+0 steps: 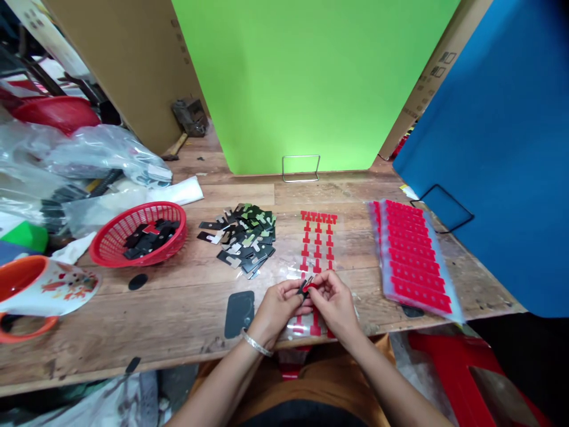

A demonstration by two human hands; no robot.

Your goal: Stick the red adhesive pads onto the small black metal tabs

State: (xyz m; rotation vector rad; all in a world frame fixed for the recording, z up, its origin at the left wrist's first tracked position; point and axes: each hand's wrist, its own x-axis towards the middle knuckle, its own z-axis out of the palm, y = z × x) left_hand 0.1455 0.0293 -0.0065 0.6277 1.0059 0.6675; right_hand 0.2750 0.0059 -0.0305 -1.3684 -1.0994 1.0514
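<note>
Both hands meet at the near edge of the wooden table [186, 308]. The left hand [278, 305] pinches a small black piece [304, 289], and the right hand [334, 302] pinches a red sticker [312, 287] against it. Under the hands lies a clear sheet of red stickers [317, 237]. A pile of black pieces [242, 240] sits just beyond, to the left. A red basket [138, 234] is farther left. A stack of red sheets [413, 255] lies to the right. A green board [311, 83] stands at the far side.

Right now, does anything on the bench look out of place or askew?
Nothing damaged or spilled. The black parts lie in a loose heap, and the red sheet stack overhangs the table edge slightly.
</note>
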